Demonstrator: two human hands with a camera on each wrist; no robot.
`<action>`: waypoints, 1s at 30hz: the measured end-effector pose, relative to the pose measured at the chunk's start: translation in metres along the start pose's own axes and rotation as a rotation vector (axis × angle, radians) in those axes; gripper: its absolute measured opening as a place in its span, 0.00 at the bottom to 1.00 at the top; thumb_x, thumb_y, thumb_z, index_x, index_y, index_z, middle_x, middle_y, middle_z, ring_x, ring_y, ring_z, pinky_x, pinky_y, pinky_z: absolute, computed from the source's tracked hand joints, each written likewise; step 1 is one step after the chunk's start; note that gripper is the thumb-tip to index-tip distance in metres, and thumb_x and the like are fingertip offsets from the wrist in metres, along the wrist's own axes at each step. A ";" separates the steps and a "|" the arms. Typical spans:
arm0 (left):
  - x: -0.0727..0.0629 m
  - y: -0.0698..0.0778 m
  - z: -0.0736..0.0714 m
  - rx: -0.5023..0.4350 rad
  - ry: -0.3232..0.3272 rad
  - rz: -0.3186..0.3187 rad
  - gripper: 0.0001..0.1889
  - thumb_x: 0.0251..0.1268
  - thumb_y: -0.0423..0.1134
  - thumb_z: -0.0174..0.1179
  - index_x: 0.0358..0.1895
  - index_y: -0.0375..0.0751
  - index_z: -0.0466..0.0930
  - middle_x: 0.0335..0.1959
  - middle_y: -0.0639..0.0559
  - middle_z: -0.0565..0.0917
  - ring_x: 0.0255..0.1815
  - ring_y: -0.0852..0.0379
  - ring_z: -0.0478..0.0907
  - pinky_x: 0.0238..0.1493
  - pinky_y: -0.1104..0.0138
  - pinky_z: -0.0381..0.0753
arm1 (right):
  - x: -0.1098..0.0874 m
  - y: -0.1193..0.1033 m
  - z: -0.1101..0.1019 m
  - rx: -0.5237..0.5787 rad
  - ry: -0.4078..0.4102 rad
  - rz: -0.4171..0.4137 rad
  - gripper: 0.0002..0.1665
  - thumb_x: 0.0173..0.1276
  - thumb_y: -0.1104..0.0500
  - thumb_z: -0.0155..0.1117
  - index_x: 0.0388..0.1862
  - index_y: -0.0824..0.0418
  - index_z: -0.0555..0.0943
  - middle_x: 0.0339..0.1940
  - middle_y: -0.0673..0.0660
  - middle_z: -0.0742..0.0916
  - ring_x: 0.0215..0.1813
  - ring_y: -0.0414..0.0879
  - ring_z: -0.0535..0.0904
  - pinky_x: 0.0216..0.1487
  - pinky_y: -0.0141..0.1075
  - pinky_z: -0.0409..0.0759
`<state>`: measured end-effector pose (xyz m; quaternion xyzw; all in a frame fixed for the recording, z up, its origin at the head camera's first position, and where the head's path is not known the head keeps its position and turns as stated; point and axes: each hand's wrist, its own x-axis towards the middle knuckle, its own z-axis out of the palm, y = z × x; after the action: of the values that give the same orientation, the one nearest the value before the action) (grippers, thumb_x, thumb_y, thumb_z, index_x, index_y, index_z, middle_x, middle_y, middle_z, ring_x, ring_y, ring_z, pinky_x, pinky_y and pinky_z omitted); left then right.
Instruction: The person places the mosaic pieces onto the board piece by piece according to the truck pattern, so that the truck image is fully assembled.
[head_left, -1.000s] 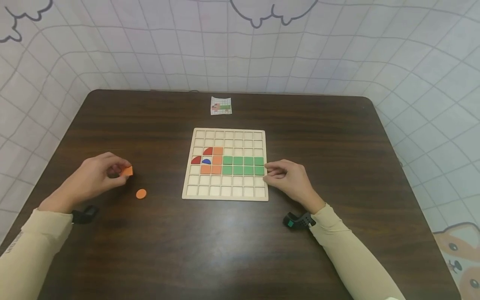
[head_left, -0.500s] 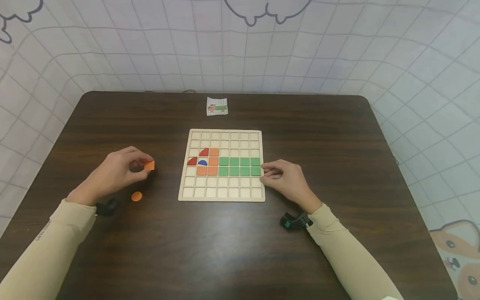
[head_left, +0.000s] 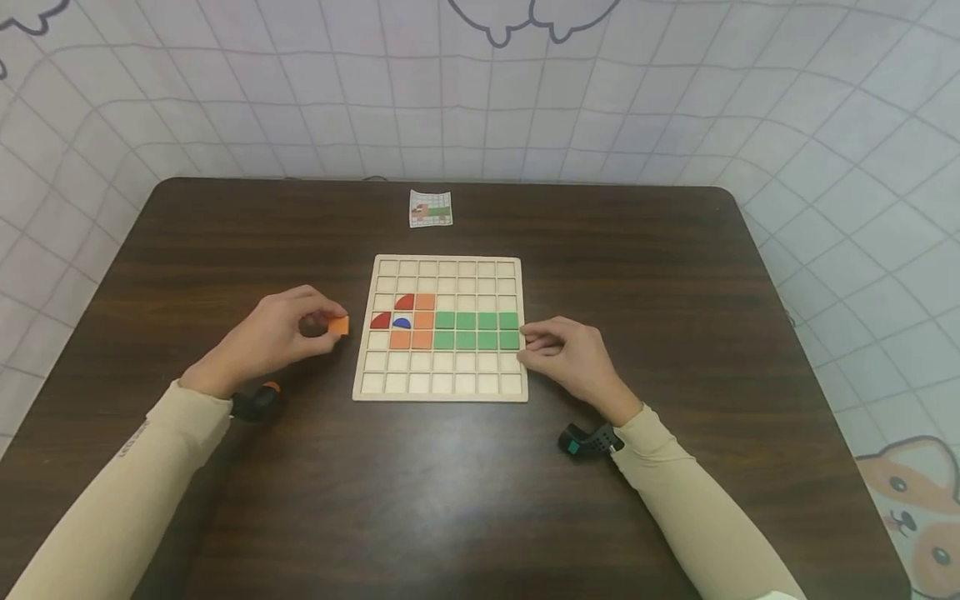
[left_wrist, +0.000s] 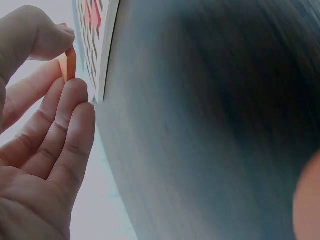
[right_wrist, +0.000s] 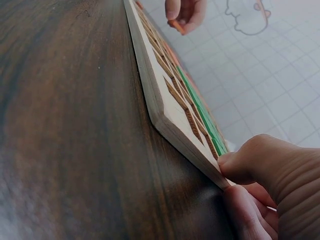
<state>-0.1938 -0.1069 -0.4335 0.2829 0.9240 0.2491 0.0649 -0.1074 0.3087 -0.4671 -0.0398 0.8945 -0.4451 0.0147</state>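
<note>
My left hand (head_left: 277, 333) pinches an orange square tile (head_left: 339, 325) between thumb and fingers, just left of the wooden grid board (head_left: 442, 387). In the left wrist view the tile (left_wrist: 71, 67) stands on edge between thumb and fingertips. Set in the board are green squares (head_left: 476, 331), orange squares (head_left: 423, 320), red quarter-circle tiles (head_left: 381, 321) and a blue half-circle (head_left: 402, 322). My right hand (head_left: 573, 360) holds the board's right edge, thumb (right_wrist: 235, 165) on top and a finger against the side.
An orange round disc (head_left: 272, 386) lies on the dark table (head_left: 450, 508), mostly hidden behind the left wrist's black strap (head_left: 255, 404). Beyond the board lies a small printed card (head_left: 431, 209) with a coloured grid pattern. A grid-patterned cloth (head_left: 465, 100) rises behind the table.
My left hand has carried the orange square tile rightward, close to the board's left side, and its wrist now covers most of the disc. The right hand has stayed at the board's edge.
</note>
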 end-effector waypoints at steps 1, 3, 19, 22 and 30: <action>0.002 0.002 0.002 -0.004 -0.008 0.002 0.15 0.64 0.38 0.69 0.53 0.43 0.87 0.48 0.51 0.85 0.46 0.54 0.85 0.48 0.56 0.85 | 0.000 0.000 0.000 0.000 -0.001 0.000 0.20 0.63 0.56 0.76 0.54 0.56 0.89 0.44 0.54 0.91 0.44 0.45 0.91 0.46 0.32 0.88; 0.004 0.005 0.004 -0.009 -0.027 0.004 0.16 0.63 0.38 0.68 0.54 0.42 0.86 0.49 0.51 0.85 0.46 0.54 0.84 0.47 0.58 0.84 | -0.001 0.000 -0.001 0.000 -0.001 -0.001 0.20 0.63 0.56 0.76 0.54 0.56 0.89 0.44 0.54 0.91 0.44 0.45 0.91 0.47 0.32 0.89; 0.018 0.024 0.022 -0.039 -0.111 0.022 0.18 0.63 0.40 0.72 0.56 0.41 0.87 0.51 0.49 0.86 0.47 0.53 0.82 0.52 0.56 0.86 | -0.001 -0.002 -0.001 -0.024 0.005 -0.004 0.19 0.63 0.56 0.75 0.54 0.57 0.89 0.43 0.53 0.90 0.43 0.44 0.90 0.47 0.32 0.89; 0.019 0.026 0.024 -0.034 -0.120 0.019 0.18 0.63 0.39 0.71 0.56 0.41 0.87 0.51 0.48 0.86 0.47 0.53 0.82 0.52 0.56 0.85 | -0.001 -0.002 0.000 -0.029 0.001 -0.003 0.19 0.63 0.56 0.75 0.54 0.57 0.89 0.43 0.53 0.90 0.44 0.44 0.90 0.47 0.33 0.89; 0.023 0.027 0.025 -0.012 -0.122 0.047 0.17 0.62 0.36 0.70 0.55 0.40 0.88 0.48 0.48 0.87 0.45 0.54 0.81 0.51 0.57 0.85 | -0.001 -0.004 -0.001 -0.031 0.007 -0.009 0.19 0.63 0.57 0.75 0.54 0.56 0.89 0.43 0.54 0.90 0.44 0.44 0.90 0.47 0.32 0.88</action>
<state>-0.1935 -0.0640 -0.4417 0.3189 0.9098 0.2385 0.1169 -0.1064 0.3069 -0.4632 -0.0426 0.9012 -0.4313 0.0090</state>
